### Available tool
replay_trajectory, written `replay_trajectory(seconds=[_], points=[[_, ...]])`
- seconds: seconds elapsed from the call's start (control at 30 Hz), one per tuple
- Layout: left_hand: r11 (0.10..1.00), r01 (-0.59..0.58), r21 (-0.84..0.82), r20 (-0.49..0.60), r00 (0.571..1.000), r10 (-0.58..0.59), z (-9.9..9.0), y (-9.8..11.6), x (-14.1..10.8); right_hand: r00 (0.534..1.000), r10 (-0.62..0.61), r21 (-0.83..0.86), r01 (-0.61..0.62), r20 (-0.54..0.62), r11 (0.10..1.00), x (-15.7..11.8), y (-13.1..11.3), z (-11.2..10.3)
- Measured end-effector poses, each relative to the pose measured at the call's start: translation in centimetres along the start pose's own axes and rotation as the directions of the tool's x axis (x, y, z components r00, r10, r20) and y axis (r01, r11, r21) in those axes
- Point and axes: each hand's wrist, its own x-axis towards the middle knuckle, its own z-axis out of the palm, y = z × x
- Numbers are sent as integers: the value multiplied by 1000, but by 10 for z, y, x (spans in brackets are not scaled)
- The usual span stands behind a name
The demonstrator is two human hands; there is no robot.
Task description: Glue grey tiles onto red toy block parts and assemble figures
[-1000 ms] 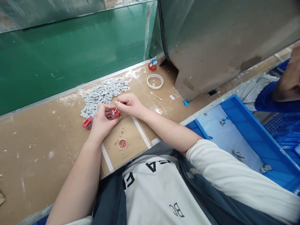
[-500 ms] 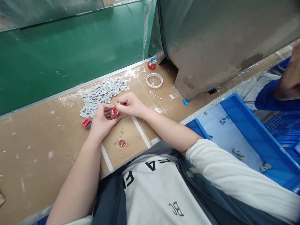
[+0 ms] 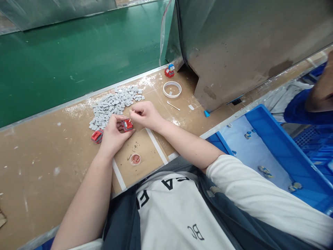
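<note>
My left hand is closed around a small red and grey plastic toy part, its red face turned up. Pinched in my right hand is a thin white stick, seemingly a cotton swab, its tip at the toy part's upper edge. Most of the stick is hidden by the fingers. A similar red and grey part lies just left of my left hand. Beyond both hands spreads a heap of small light-grey plastic pieces. Nearer my body stands a small clear cup with reddish contents.
A tape roll, a loose cotton swab and a red, blue and white toy are at the back right. A metal panel borders the table. On the right stands a blue bin with several pieces; another person's arm is beyond.
My right hand has shifted slightly up and away from the toy part, so more of its red face and the white tip show. My left hand keeps its hold.
</note>
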Motion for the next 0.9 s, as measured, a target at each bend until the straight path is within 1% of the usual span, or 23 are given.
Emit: replay_trajectory(seconds=[0.27,0.37,0.5,0.7,0.9], points=[[1000,16,-13,4,1000,-16,0,1,0,998,-59,40,59,1,997,0,5,2],[1000,17,0,1,1000,-17,0,1,0,999,-53,41,52,9,998,-1,5,2],[1000,11,2,3,1000,-11,0,0,0,998,-46,33,44,51,998,-2,4,4],[1000,7,6,-5,1000,-7,0,1,-1,992,-75,39,71,103,997,-4,6,6],[1000,17,1,-1,1000,-17,0,2,-2,983,-97,68,87,158,994,-3,6,4]])
